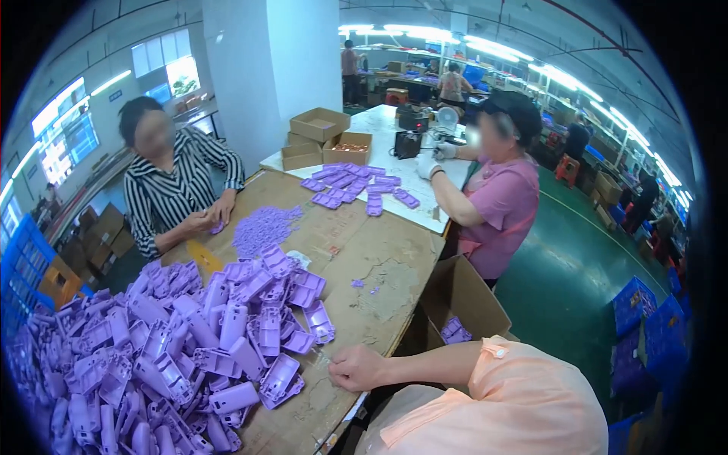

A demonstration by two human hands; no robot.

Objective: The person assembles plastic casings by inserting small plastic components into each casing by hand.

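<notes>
My right hand (358, 368) rests at the table's near edge with its fingers curled in. Whether anything is inside them is hidden. My left hand is out of view. Just left of the right hand lies a purple plastic shell (280, 377), at the border of a large heap of purple plastic housings (174, 349). Some housings show their hollow, ribbed inside, others their smooth back. A few small purple bits (357, 283) lie apart on the worn brown cardboard table cover (334, 303).
Across the table a person in stripes handles a purple piece (218, 227) beside a pile of small purple parts (265, 229). Another person, gloved, works at a white table (421, 189) with housings and cardboard boxes (320, 123). An open carton (474, 296) stands beyond my arm.
</notes>
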